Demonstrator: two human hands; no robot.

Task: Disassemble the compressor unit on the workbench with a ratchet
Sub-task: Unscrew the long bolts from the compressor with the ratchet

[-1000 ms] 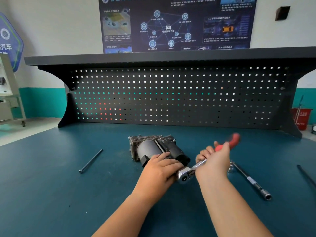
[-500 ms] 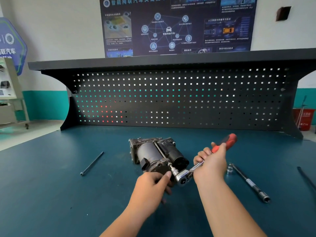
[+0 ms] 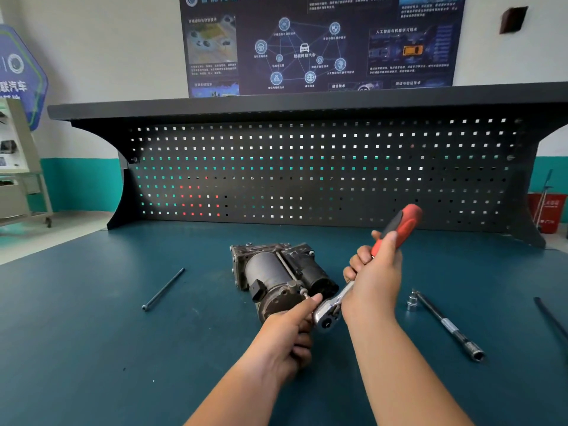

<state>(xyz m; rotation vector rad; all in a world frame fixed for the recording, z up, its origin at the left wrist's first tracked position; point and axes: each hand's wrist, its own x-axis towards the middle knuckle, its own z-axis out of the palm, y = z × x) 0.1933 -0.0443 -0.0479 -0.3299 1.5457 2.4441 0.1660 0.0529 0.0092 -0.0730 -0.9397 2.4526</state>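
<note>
The dark metal compressor unit (image 3: 276, 275) lies on its side in the middle of the blue workbench (image 3: 92, 333). My right hand (image 3: 373, 281) grips the ratchet (image 3: 396, 232) by its red and black handle, which slants up to the right. The ratchet's chrome head (image 3: 327, 316) sits at the near end of the compressor, on a bolt (image 3: 304, 294) that sticks out of its end cap. My left hand (image 3: 285, 330) is at that end, fingers curled, thumb and fingertip pinching by the bolt and ratchet head.
A long thin bolt (image 3: 163, 290) lies loose to the left of the compressor. To the right lie a small socket (image 3: 412, 302), a long extension bar (image 3: 448, 327) and a dark rod (image 3: 550, 318) near the edge. The black pegboard (image 3: 307, 173) closes off the back.
My left hand has come off the top of the compressor and dropped back to its near end by the ratchet head. The ratchet handle has swung slightly upward.
</note>
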